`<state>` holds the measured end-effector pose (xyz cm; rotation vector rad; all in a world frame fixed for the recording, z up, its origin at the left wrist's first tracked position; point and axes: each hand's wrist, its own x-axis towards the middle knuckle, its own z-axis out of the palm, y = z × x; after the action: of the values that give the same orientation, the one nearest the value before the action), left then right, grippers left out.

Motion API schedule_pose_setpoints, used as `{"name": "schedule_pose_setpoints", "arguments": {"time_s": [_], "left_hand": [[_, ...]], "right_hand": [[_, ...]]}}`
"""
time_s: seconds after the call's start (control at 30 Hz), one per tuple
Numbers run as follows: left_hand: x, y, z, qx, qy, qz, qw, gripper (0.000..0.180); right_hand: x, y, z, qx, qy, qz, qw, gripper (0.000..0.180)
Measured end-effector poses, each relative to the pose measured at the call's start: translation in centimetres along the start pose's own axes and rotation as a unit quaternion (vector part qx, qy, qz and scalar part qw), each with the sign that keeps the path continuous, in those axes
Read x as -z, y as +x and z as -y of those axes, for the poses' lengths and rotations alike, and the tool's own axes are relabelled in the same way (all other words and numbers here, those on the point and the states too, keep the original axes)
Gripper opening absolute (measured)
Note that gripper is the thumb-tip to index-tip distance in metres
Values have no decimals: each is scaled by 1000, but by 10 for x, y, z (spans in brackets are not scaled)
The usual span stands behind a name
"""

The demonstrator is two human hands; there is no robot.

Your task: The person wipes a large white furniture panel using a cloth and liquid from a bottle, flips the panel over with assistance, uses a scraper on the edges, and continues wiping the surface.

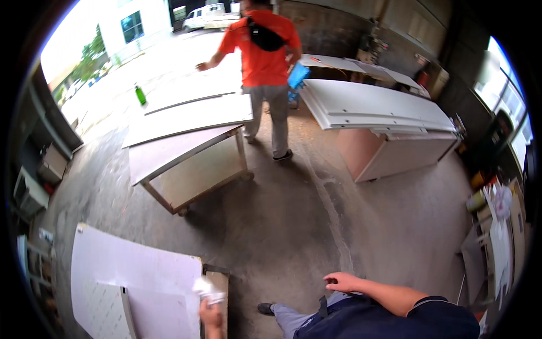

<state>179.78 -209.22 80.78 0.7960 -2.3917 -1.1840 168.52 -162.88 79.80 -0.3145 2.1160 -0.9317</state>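
Note:
At the lower left, my left hand (212,312) is closed on a crumpled white cloth (208,290), held over the right edge of a table with a white top (152,261). On that top lies a smaller white panel (107,308), with small marks on its face. My right hand (342,281) hangs in front of my body, loosely bent, its fingers apart and nothing visible in it.
Ahead, a wheeled table (186,148) carries white panels (192,117). A person in an orange shirt (262,48) walks beyond it, facing away. More white panels (375,107) lie stacked on a stand at right. A green bottle (140,95) stands far left.

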Motion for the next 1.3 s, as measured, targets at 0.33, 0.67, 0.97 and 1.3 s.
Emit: {"name": "schedule_pose_setpoints", "arguments": {"time_s": [0.33, 0.67, 0.97, 1.3], "left_hand": [[-283, -173, -277, -269, -198, 458, 824, 27], [-439, -258, -379, 14, -187, 654, 733, 73], [-634, -280, -494, 107, -273, 786, 544, 64], [-845, -324, -702, 228, -198, 879, 368, 59]], "right_hand": [[82, -91, -27, 229, 494, -68, 836, 70], [193, -174, -183, 192, 559, -402, 700, 37], [316, -181, -306, 187, 89, -502, 840, 87], [541, -243, -436, 108, 115, -611, 776, 71]]}}
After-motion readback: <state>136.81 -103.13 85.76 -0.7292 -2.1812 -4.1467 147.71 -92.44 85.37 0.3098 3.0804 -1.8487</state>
